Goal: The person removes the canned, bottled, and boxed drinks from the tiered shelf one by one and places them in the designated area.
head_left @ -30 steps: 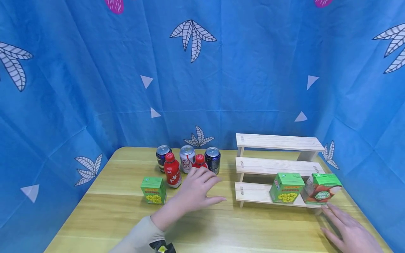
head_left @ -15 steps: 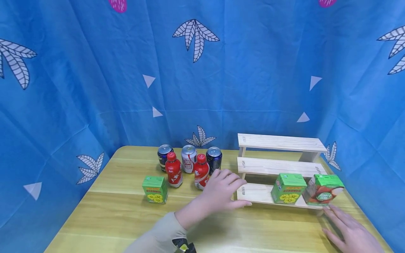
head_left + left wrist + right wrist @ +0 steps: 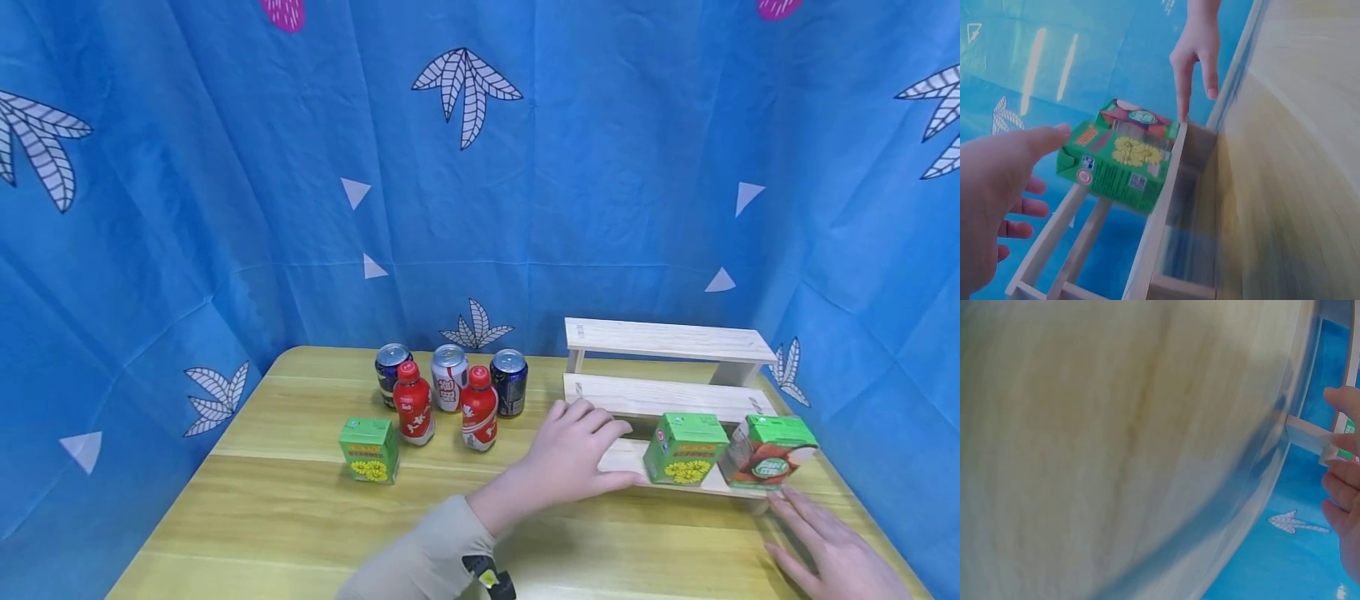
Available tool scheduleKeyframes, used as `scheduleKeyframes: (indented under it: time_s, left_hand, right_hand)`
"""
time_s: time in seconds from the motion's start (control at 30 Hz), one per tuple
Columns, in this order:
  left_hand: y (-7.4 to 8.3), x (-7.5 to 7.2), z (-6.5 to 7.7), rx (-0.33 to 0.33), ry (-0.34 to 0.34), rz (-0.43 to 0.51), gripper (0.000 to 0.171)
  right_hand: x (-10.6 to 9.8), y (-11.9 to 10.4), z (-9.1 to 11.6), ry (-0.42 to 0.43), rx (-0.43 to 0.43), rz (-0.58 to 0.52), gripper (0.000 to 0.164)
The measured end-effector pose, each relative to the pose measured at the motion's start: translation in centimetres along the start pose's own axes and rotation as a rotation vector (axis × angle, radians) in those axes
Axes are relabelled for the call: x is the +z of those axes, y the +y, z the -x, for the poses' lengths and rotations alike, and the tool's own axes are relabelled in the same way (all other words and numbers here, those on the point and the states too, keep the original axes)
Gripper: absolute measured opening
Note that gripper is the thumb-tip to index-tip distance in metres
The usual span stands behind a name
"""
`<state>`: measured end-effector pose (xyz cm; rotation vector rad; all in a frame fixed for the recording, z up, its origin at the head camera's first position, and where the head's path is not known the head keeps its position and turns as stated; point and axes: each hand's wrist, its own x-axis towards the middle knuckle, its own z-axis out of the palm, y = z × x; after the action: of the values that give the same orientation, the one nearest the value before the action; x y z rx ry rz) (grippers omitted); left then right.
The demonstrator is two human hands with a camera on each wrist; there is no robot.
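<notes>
My left hand (image 3: 566,458) hovers at the left part of the lowest step of a three-step wooden rack (image 3: 607,458), its thumb and fingers spread and nothing in them. Just right of it a green drink carton with yellow flowers (image 3: 686,450) stands on that step. Beside this carton stands another green-topped carton with a coconut picture (image 3: 768,454), at the step's right end. In the left wrist view the thumb reaches toward the flower carton (image 3: 1113,162). My right hand (image 3: 832,546) has its fingertips at the rack's front right corner, fingers extended; the right wrist view shows them against the wood (image 3: 1310,434).
On the table's left stand a third green carton (image 3: 369,452), two red bottles (image 3: 414,408) (image 3: 479,412), and behind them a white can (image 3: 450,379) between two dark cans (image 3: 392,371) (image 3: 509,385). A blue curtain (image 3: 480,208) hangs behind the table (image 3: 262,517).
My left hand has moved right, from in front of the red bottles to the rack's lowest step, uncovering the right bottle. The right hand stays at the rack's corner.
</notes>
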<state>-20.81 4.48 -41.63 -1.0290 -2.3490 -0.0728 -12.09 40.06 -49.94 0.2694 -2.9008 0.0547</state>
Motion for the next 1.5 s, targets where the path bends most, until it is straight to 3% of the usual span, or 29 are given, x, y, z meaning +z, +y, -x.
scheduleKeyframes:
  time_s: [0.37, 0.87, 1.07, 1.5]
  left_hand:
    - [1.5, 1.9, -2.4, -0.111, -0.061, 0.046, 0.066]
    - [4.1, 3.3, -5.6, -0.235, -0.164, 0.115, 0.072]
    - [5.0, 3.4, -6.5, -0.252, -0.201, 0.124, 0.074]
    - [5.7, 4.3, -7.1, -0.271, -0.166, 0.123, 0.068]
  right_hand:
    - [-0.3, -0.1, -0.1, -0.065, 0.015, 0.000, 0.074]
    - [0.2, 0.0, 0.2, 0.037, -0.013, -0.022, 0.071]
    - [0.2, 0.0, 0.2, 0.032, -0.005, -0.023, 0.072]
    - [0.4, 0.2, 0.3, 0.031, -0.020, -0.022, 0.071]
